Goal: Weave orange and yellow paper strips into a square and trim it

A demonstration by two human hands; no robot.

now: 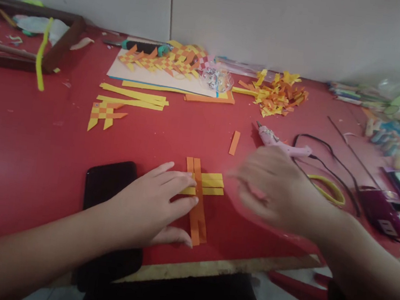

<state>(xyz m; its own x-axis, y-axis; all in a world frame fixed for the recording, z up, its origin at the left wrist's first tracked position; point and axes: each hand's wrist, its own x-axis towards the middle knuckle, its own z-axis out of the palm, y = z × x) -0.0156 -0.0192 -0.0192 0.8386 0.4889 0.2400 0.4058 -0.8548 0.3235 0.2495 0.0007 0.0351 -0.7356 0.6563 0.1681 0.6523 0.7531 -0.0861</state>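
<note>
Orange paper strips (199, 212) and yellow paper strips (213, 184) cross each other on the red table near its front edge. Over their left side lies my left hand (165, 201), fingers spread, fingertips resting on the crossing. My right hand (271, 187) hovers to the right of the strips, smeared by motion, so its fingers are unclear. Just beyond it lies a pink glue gun (283, 144) with a black cord. A short orange strip (234, 143) sits by itself behind the crossing. Under my left forearm is a black phone (109, 183), partly covered.
A woven paper fish (105, 114) lies left, below loose yellow strips (134, 96). Farther back are more woven fish (159, 63) on paper sheets and a pile of paper scraps (280, 94). A wooden tray (78, 30) stands back left; a purple box (388, 210) is at right.
</note>
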